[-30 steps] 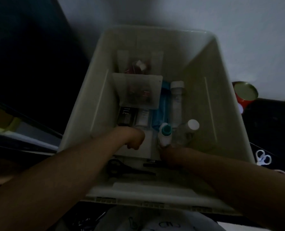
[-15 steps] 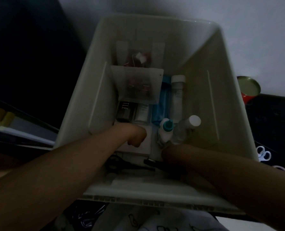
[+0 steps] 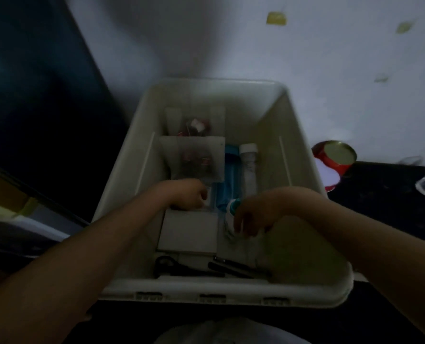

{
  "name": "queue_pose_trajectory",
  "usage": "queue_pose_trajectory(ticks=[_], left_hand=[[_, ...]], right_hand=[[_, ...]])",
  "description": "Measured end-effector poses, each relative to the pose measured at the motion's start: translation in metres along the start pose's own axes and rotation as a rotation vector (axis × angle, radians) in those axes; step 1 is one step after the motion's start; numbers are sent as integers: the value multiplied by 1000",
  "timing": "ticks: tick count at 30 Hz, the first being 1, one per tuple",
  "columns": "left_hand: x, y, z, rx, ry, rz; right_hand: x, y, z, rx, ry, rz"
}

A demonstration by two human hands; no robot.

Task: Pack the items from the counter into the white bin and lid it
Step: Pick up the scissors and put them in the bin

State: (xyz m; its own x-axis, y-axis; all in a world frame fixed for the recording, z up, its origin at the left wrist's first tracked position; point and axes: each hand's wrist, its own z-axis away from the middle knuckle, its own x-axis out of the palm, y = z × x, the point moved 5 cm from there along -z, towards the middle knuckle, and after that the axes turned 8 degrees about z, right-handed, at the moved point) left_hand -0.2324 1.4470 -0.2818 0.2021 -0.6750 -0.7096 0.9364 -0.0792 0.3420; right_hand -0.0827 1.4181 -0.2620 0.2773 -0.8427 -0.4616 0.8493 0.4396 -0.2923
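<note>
Down inside the white bin [image 3: 303, 155], near its front wall, the right hand [image 3: 253, 217] curls its fingers on a little bottle [image 3: 231, 214] (packing step). The left hand [image 3: 189, 194] looks curled; I cannot tell what it holds. Next, find the lid.

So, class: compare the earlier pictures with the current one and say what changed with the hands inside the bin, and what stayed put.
The right hand has risen and now curls over the teal-capped white bottle; whether it grips it is unclear. The left hand has slid further in, uncovering the white box. The camera view also shifted. The scissors, the bag and the tubes in the white bin stayed put.
</note>
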Motion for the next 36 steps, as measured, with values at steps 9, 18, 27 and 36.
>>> queue_pose_trajectory(ticks=[9,18,27,36], left_hand=[[-44,70,47,158,562,343],[-41,216,34,345,809,554],[22,311,-48,271,517,397],[137,309,-120,2,122,269]], right_hand=[[-44,33,100,-281,1007,-443],[-11,172,158,-149,1282,-891],[79,306,124,176,1045,-908],[135,362,72,290,753,-656]])
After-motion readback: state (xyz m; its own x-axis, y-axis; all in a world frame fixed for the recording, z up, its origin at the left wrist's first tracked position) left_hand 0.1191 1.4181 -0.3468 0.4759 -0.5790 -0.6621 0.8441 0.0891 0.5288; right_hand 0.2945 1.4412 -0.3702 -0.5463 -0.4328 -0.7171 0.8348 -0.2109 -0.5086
